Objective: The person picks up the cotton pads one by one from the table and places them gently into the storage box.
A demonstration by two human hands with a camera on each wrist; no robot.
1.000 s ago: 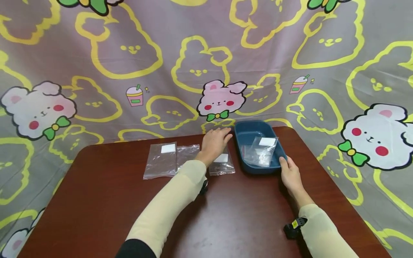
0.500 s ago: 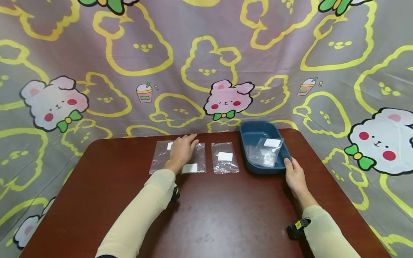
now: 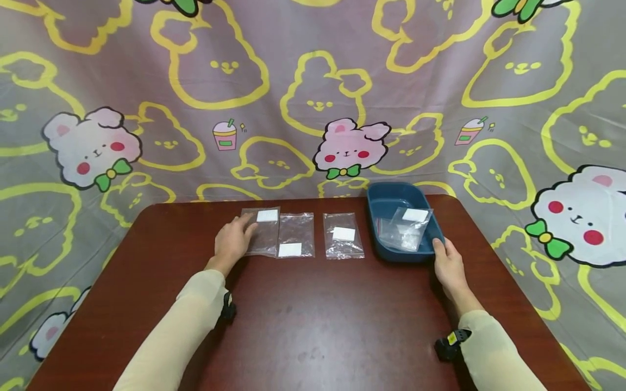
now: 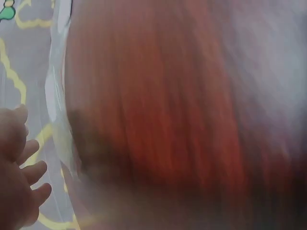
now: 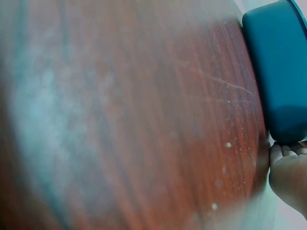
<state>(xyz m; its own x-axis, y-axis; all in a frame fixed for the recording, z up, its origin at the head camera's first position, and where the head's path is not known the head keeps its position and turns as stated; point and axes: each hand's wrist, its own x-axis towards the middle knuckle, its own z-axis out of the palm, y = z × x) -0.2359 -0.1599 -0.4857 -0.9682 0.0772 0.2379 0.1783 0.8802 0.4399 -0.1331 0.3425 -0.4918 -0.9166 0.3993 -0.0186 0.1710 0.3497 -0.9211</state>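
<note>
My left hand (image 3: 231,241) lies at the left edge of the leftmost clear plastic zip bag (image 3: 266,233), fingers over that edge with nothing visible between them. The left wrist view shows its fingers (image 4: 41,170) slightly bent and spread. Two more clear bags, a middle one (image 3: 296,231) and a right one (image 3: 340,248), lie flat on the table, each bearing a white label. My right hand (image 3: 449,266) grips the near right corner of a blue plastic bin (image 3: 383,255), thumb on the rim. Inside the bin lie overlapping clear bags (image 3: 408,231).
The brown wooden table (image 3: 313,315) has rounded far corners. Behind it hangs a patterned cloth (image 3: 274,92), which also runs along both sides. A small black camera (image 3: 228,308) is strapped to the left wrist and another black camera (image 3: 446,348) to the right.
My left hand has moved leftward from the right bag, across the middle one, to the leftmost bag's left edge. The right hand keeps its grip on the bin. The head view has shifted slightly.
</note>
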